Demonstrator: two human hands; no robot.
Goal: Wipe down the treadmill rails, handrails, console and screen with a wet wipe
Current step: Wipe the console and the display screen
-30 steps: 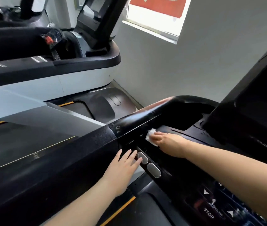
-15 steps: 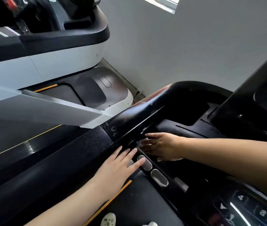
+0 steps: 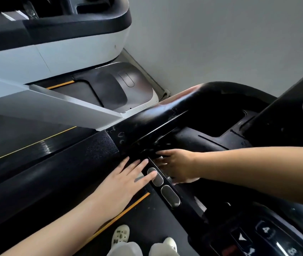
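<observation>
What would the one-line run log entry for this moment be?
left hand: flat on handrail, fingers on upper pulse sensor | right hand: on console edge | wipe: hidden | screen: unreached

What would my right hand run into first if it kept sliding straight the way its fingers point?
Probably the glossy black handrail where it joins the textured black grip. The right hand points left across the console; its fingertips look almost at that joint, though blur and depth leave this uncertain.

Glossy black plastic handrail point(image 3: 165, 115), matt textured grip point(image 3: 91, 152), brushed metal sensor pads point(image 3: 170, 195)
</observation>
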